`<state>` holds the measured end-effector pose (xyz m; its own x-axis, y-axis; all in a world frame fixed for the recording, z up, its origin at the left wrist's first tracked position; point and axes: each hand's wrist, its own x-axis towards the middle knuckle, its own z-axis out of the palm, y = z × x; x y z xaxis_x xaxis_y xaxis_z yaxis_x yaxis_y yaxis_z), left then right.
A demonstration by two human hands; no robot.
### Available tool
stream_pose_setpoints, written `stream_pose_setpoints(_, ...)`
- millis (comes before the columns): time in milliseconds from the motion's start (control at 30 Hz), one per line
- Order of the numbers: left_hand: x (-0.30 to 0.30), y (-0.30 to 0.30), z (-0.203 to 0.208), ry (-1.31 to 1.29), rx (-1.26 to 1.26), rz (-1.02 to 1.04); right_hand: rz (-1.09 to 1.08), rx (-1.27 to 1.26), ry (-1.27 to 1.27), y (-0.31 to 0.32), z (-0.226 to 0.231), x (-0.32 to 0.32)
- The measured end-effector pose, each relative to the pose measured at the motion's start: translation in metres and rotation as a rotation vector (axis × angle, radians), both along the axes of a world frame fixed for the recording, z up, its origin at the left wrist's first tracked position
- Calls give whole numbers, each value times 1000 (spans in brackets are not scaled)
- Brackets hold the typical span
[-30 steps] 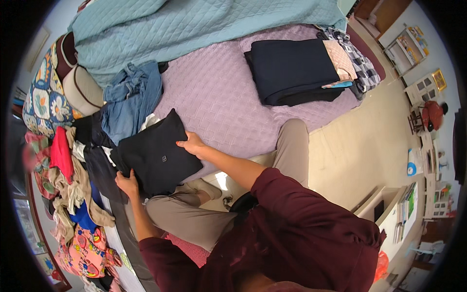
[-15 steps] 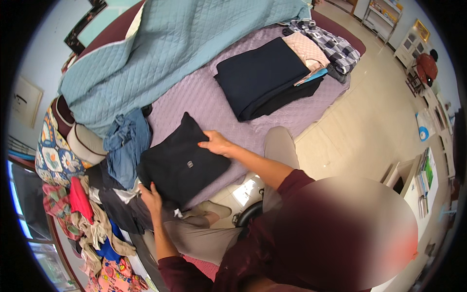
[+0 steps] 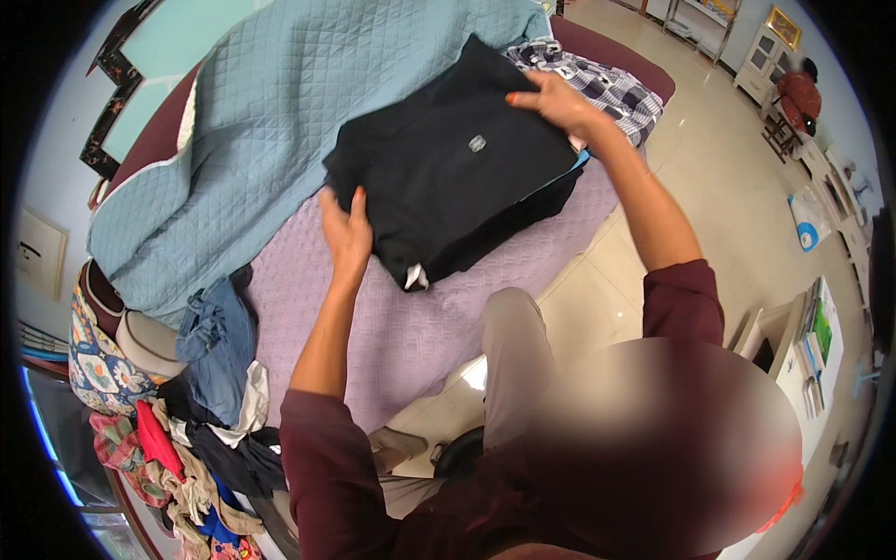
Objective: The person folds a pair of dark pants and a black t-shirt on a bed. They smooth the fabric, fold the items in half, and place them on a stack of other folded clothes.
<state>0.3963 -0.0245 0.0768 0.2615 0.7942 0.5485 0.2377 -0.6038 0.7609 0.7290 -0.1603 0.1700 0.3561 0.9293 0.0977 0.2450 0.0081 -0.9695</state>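
A folded black garment (image 3: pixel 429 159) with a small pale emblem lies over the stack of folded dark clothes (image 3: pixel 523 219) on the bed, hiding most of it. At its left edge my left hand (image 3: pixel 347 233) grips it, thumb on top. My right hand (image 3: pixel 560 103) holds its far right side, fingers reaching over the cloth. A small white scrap (image 3: pixel 416 275) shows at the garment's near corner. Beyond the stack, a black-and-white checked cloth (image 3: pixel 597 84) lies bunched at the bed's far right.
A lilac quilted cover (image 3: pixel 411 336) spreads over the bed, with a blue quilt (image 3: pixel 224 159) heaped on the far left. Blue denim (image 3: pixel 217 350) and a pile of loose clothes (image 3: pixel 187 467) lie to the left. A person in red (image 3: pixel 800 98) is in the far right background.
Both hands have carried the black garment from the bed's near left to the right and away from me, onto the folded stack. The view has shifted slightly.
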Motion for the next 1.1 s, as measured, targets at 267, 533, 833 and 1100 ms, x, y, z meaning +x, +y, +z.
stream_pose_setpoints(267, 158, 31, -45, 64, -159, 85, -258, -105, -422, 32, -50, 153)
stream_pose_setpoints(533, 160, 56, -104, 121, -550, -97, -544, -88, -798, 50, -139, 183)
stream_pose_setpoints(833, 155, 40, -69, 508, -224, 140, -548, -198, -1184, 47, -121, 154)
stream_pose_setpoints(1100, 234, 7, -49, 822, 283, -95, -409, -176, -1258, 84, -166, 124)
